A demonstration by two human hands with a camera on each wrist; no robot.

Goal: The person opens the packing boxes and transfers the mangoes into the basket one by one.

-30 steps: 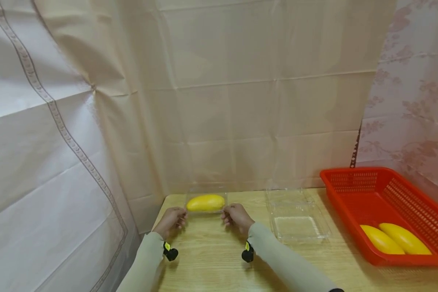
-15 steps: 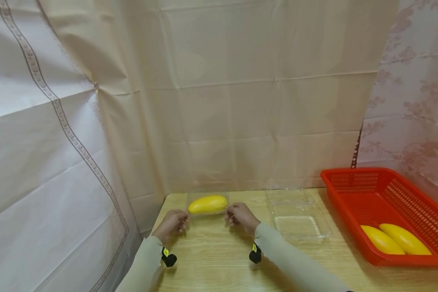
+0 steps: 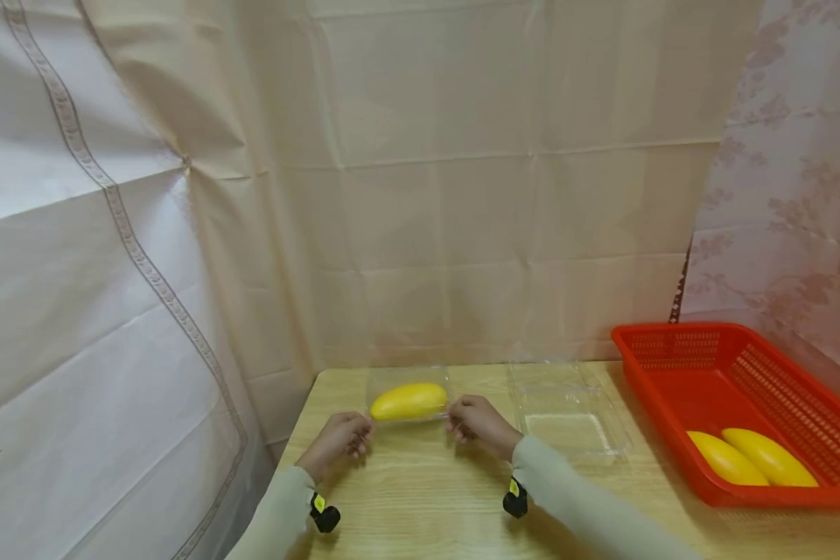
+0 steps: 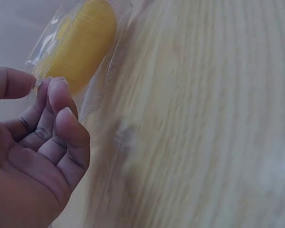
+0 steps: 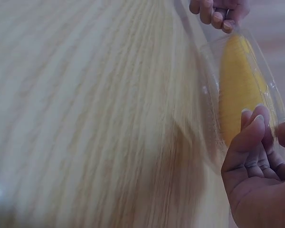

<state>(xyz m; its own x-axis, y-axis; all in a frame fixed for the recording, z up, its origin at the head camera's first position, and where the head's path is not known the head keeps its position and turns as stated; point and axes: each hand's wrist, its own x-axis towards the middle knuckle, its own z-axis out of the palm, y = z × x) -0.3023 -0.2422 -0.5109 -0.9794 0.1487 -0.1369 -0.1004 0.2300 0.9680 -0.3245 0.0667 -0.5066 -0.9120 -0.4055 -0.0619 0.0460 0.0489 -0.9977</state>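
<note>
The left hand (image 3: pixel 339 441) pinches the near left corner of a clear box (image 3: pixel 385 381), thumb against fingertips, with the other fingers curled. The right hand (image 3: pixel 481 422) pinches the near right corner of the same box in a similar way. The gap between thumb and fingers is narrow on both.

The box is a little below the centre of the head view, near the far edge of the table (image 3: pixel 413 498). A yellow fruit (image 3: pixel 409 401) lies lengthwise inside it, its left end slightly lower in the frame. In the left wrist view the box and fruit are at upper left, seen through shiny plastic; in the right wrist view they are at upper right, with both hands in sight. Whether the box touches the table is hard to tell.

Right of the right hand, in the lower right part of the head view, a second box (image 3: pixel 567 424), also clear, stands open on the table. Further right is a red basket (image 3: pixel 661 424), with two more fruits (image 3: pixel 770 457) side by side at its near end. Pale sleeves (image 3: pixel 581 498) cover both forearms, and a beige cloth (image 3: pixel 462 202) hangs behind the table.
</note>
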